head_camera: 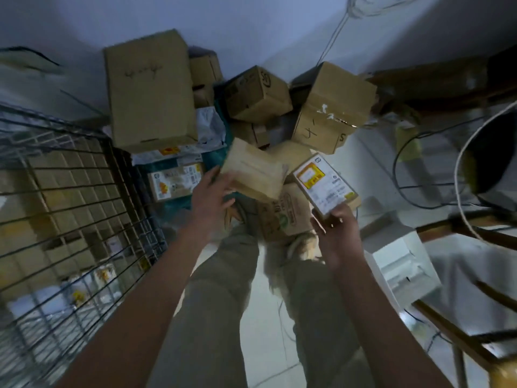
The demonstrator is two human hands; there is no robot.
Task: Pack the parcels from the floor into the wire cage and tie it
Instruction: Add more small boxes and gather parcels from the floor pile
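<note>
My left hand (211, 197) holds the near edge of a small plain cardboard box (254, 170), lifted above the pile. In my right hand (334, 228) is a flat parcel with a white and yellow label (324, 186), gripped at its near corner. Both are blurred by motion. Below them a brown box with printed text (282, 214) lies on the floor by my feet. The wire cage (70, 191) stands at my left, with cardboard boxes and bags inside it. Behind, a heap of parcels leans on the wall, including a tall box (151, 91).
More boxes (257, 93) (333, 107) and a teal bag with labelled packets (174, 182) lie in the heap. A white device (402, 267), cables (405, 163) and wooden furniture (458, 340) crowd the right side. My legs stand on pale floor tiles (263, 317).
</note>
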